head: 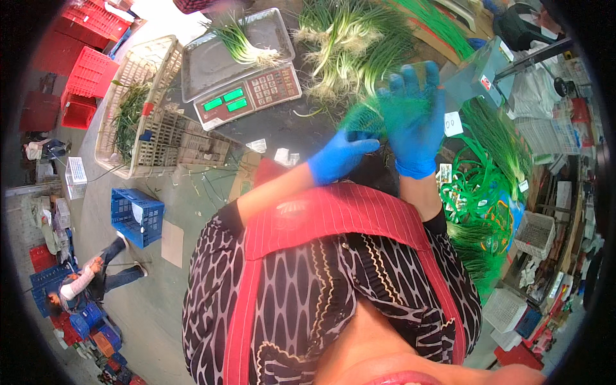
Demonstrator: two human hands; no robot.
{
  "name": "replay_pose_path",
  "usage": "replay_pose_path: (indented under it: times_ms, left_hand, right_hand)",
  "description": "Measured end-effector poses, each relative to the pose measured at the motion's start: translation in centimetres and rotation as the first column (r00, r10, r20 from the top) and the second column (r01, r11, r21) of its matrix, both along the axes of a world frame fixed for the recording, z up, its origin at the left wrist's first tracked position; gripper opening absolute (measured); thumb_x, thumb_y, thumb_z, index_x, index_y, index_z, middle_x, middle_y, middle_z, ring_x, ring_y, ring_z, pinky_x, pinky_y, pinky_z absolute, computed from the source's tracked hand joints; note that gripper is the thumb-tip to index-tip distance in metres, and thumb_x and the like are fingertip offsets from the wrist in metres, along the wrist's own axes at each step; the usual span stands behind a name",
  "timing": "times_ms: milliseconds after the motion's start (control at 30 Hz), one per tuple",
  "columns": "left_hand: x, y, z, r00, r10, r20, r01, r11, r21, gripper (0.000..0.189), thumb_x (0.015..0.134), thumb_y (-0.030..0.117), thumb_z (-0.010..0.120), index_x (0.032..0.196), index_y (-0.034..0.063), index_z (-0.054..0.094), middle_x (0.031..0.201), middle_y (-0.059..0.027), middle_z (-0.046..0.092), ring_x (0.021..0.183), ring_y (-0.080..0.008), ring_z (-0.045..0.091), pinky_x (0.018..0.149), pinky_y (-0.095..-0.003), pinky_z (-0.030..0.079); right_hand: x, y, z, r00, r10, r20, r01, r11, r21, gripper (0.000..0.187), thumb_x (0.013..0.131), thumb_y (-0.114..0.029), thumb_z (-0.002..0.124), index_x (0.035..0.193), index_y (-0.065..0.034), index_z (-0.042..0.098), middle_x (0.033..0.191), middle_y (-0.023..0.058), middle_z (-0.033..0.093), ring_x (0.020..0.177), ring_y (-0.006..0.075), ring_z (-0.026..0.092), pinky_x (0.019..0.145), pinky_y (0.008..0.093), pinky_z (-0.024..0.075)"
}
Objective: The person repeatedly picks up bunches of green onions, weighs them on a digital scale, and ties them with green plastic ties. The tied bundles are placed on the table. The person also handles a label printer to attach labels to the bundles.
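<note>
Both my hands wear blue gloves and are close together at the near right of the dark table. My left hand (339, 154) is at a bunched green mesh net (368, 115), its thumb pointing right. My right hand (414, 120) is raised with fingers spread, and green netting lies across its palm; motion blurs both. Beyond them lies a pile of spring onions (344, 43) with white roots. A smaller bunch of spring onions (250, 50) rests on the metal pan of a digital scale (248, 91), whose displays are lit green.
Left of the scale stands a cream plastic crate (159, 110) with greens inside. A blue crate (137, 216) is on the floor, and a person (86, 284) is farther left. At right are a grey machine (481, 74), green straps (462, 178) and netted onions (505, 144). Paper labels (284, 156) lie near the apron.
</note>
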State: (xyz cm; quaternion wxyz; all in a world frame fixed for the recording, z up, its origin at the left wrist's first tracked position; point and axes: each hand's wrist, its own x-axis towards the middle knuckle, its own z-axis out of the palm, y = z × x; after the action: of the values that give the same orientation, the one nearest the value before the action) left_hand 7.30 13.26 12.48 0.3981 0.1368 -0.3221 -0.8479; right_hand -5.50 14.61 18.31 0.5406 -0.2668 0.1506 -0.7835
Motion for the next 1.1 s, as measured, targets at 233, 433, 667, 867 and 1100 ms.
replay_pose_path:
  times_ms: [233, 433, 667, 867, 1100]
  left_hand:
    - [4.1, -7.7, -0.7, 0.957, 0.287, 0.051, -0.281, 0.859, 0.427, 0.019, 0.094, 0.023, 0.052, 0.106, 0.0091, 0.058, 0.101, -0.0063, 0.061, 0.092, -0.0217, 0.060, 0.085, -0.0362, 0.048]
    - [6.4, -11.6, -0.4, 0.656, 0.739, 0.151, -0.752, 0.623, 0.216, 0.025, 0.097, 0.028, 0.050, 0.112, 0.0093, 0.057, 0.108, -0.0031, 0.059, 0.098, -0.0167, 0.055, 0.091, -0.0328, 0.042]
    - [9.6, -21.3, -5.3, 0.746, 0.473, 0.469, -0.605, 0.775, 0.181, 0.033, 0.098, 0.030, 0.044, 0.120, 0.0068, 0.055, 0.111, -0.0099, 0.062, 0.098, -0.0231, 0.060, 0.088, -0.0357, 0.047]
    - [11.0, -25.1, -7.9, 0.692, 0.295, 0.659, -0.515, 0.841, 0.165, 0.041, 0.098, 0.040, 0.044, 0.119, 0.0066, 0.054, 0.106, -0.0147, 0.062, 0.090, -0.0285, 0.062, 0.080, -0.0415, 0.052]
    - [11.9, -23.4, -5.2, 0.794, 0.126, 0.594, -0.331, 0.910, 0.249, 0.041, 0.090, 0.049, 0.057, 0.107, 0.0110, 0.058, 0.097, -0.0076, 0.062, 0.083, -0.0212, 0.059, 0.074, -0.0338, 0.049]
  right_hand:
    - [4.2, -1.9, -5.0, 0.153, -0.330, -0.932, 0.376, 0.891, -0.254, 0.072, 0.079, -0.023, 0.072, 0.138, -0.0040, 0.035, 0.133, 0.0159, 0.043, 0.124, 0.0274, 0.042, 0.103, 0.0403, 0.0359]
    - [6.7, -11.8, -8.1, 0.518, -0.035, -0.855, 0.226, 0.969, 0.097, 0.090, 0.079, -0.014, 0.071, 0.147, -0.0017, 0.013, 0.138, 0.0170, 0.042, 0.123, 0.0290, 0.044, 0.104, 0.0390, 0.0356]
    - [7.9, -25.1, -9.3, -0.141, 0.150, -0.979, 0.299, 0.949, 0.103, 0.036, 0.089, -0.018, 0.050, 0.117, 0.0032, 0.050, 0.108, 0.0220, 0.061, 0.102, 0.0349, 0.059, 0.087, 0.0414, 0.0460]
    - [11.7, -27.8, -16.1, -0.456, -0.163, -0.875, 0.261, 0.915, -0.306, 0.025, 0.084, -0.016, 0.050, 0.101, -0.0055, 0.065, 0.099, 0.0223, 0.064, 0.089, 0.0376, 0.062, 0.079, 0.0464, 0.0489]
    - [10.9, -27.4, -15.5, 0.691, 0.310, -0.652, -0.084, 0.932, 0.354, 0.029, 0.085, -0.010, 0.049, 0.109, -0.0030, 0.063, 0.098, 0.0151, 0.067, 0.087, 0.0241, 0.065, 0.074, 0.0356, 0.0512]
